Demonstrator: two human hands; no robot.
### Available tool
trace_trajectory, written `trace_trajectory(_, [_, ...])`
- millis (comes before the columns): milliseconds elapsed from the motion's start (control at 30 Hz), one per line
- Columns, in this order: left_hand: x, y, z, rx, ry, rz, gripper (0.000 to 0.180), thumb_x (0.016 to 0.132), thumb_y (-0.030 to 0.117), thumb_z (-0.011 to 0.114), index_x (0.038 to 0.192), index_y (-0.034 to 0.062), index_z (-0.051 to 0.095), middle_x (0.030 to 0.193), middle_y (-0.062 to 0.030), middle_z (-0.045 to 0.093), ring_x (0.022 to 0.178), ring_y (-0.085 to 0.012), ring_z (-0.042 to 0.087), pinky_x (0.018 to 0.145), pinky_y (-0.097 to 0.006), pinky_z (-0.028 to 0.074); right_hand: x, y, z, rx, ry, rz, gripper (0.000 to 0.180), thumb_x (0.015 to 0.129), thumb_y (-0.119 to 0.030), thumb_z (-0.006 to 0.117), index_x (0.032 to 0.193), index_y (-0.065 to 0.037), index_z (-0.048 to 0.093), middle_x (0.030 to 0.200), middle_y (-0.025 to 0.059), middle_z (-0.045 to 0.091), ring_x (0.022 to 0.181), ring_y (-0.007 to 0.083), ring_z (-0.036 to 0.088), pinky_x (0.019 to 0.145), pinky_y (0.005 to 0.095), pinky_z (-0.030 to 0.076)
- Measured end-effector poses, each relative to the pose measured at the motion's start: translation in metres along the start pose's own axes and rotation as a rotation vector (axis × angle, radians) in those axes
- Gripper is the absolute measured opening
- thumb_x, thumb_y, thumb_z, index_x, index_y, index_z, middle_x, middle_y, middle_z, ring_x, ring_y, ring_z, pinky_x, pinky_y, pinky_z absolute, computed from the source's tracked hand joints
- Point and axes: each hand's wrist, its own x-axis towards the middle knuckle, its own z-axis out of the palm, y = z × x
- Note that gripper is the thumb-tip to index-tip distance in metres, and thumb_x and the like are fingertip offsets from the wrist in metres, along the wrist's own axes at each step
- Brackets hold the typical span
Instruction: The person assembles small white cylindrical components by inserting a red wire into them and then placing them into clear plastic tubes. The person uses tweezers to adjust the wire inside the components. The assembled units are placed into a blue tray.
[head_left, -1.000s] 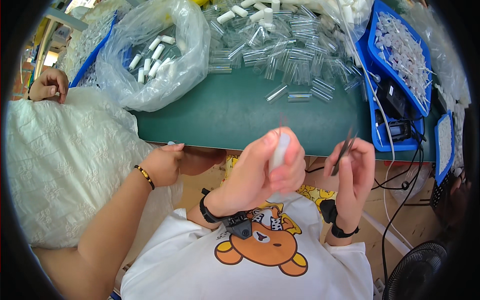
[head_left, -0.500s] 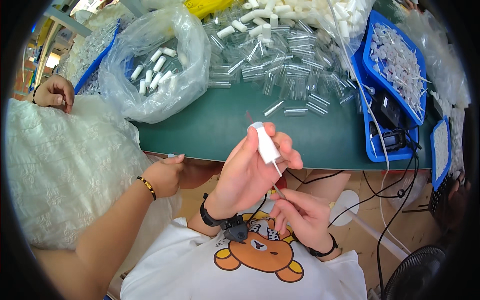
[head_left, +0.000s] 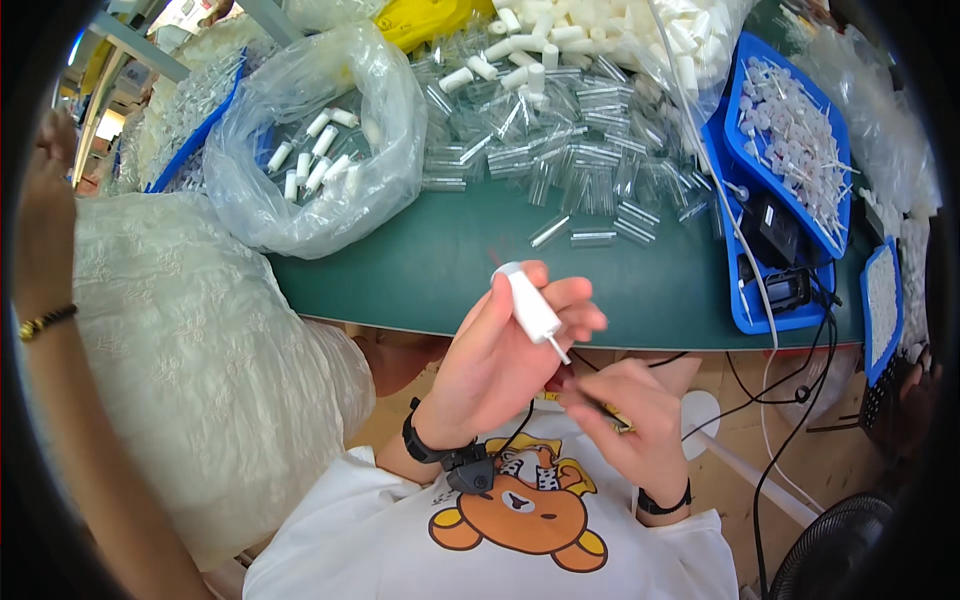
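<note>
My left hand (head_left: 478,350) is closed round a white cylinder (head_left: 532,308), tilted over the table's front edge. A thin white stem (head_left: 558,349) sticks out of its lower end; a faint reddish streak shows near its upper end. Just below and to the right, my right hand (head_left: 638,415) pinches a thin dark tool (head_left: 603,408), mostly covered by the fingers, so its kind is unclear. The tool's tip lies close to the stem; I cannot tell whether they touch.
A clear plastic bag (head_left: 340,232) holds white cylinders. Clear tubes (head_left: 590,145) and more white cylinders (head_left: 570,35) lie on the green table (head_left: 450,270). At right are blue trays (head_left: 735,130), black cables (head_left: 800,392) and a fan (head_left: 835,545). A co-worker's arm (head_left: 75,400) is at left.
My right hand has moved slightly right, and the tool has drawn back from the stem. The cylinder is tilted a little more. The co-worker's near arm has swung away to the far left.
</note>
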Motion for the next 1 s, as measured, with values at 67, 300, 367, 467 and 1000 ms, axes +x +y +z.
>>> trace_trajectory(67, [0.001,0.000,-0.010,-0.045,-0.074,0.078,0.026,0.093,0.036,0.040,0.104,0.0120,0.043,0.119,-0.0103,0.050,0.106,-0.0220,0.047,0.091,-0.033,0.035,0.002,-0.001,-0.011,-0.017,-0.007,-0.034,0.025,0.066,-0.005,0.073,0.089,0.001,0.063,0.070,0.0070,0.056,0.056,0.0182,0.050,0.053,0.0267,0.040])
trace_trajectory(300, [0.002,0.001,-0.005,0.134,-0.060,0.187,0.023,0.087,0.028,0.055,0.101,0.0145,0.042,0.130,-0.0164,0.041,0.110,-0.0227,0.045,0.095,-0.032,0.034,-0.005,-0.008,-0.014,0.553,0.447,0.116,0.036,0.067,-0.021,0.076,0.082,0.003,0.054,0.071,0.0096,0.055,0.061,0.0219,0.062,0.048,0.0261,0.050])
trace_trajectory(367, [0.003,0.000,-0.001,0.220,-0.064,0.238,0.024,0.086,0.024,0.058,0.101,0.0138,0.041,0.131,-0.0203,0.039,0.113,-0.0248,0.045,0.097,-0.034,0.034,0.006,-0.014,-0.011,0.646,0.585,0.034,0.039,0.068,-0.026,0.074,0.079,0.003,0.051,0.071,0.0094,0.052,0.056,0.0249,0.063,0.045,0.0294,0.052])
trace_trajectory(467, [0.001,-0.002,0.002,0.300,-0.069,0.276,0.026,0.084,0.019,0.060,0.099,0.0126,0.040,0.131,-0.0262,0.036,0.117,-0.0286,0.044,0.098,-0.037,0.034,0.015,-0.013,-0.008,0.552,0.724,-0.047,0.038,0.074,-0.029,0.069,0.080,0.002,0.048,0.069,0.0083,0.048,0.051,0.0275,0.062,0.042,0.0319,0.054])
trace_trajectory(1000, [-0.001,-0.005,0.006,0.431,-0.098,0.267,0.034,0.081,0.024,0.065,0.095,0.0135,0.036,0.112,-0.0176,0.057,0.101,-0.0233,0.054,0.082,-0.034,0.041,0.023,-0.004,0.006,0.587,0.722,-0.020,0.030,0.084,-0.025,0.060,0.086,-0.002,0.042,0.072,0.0083,0.046,0.053,0.0274,0.063,0.043,0.0333,0.055])
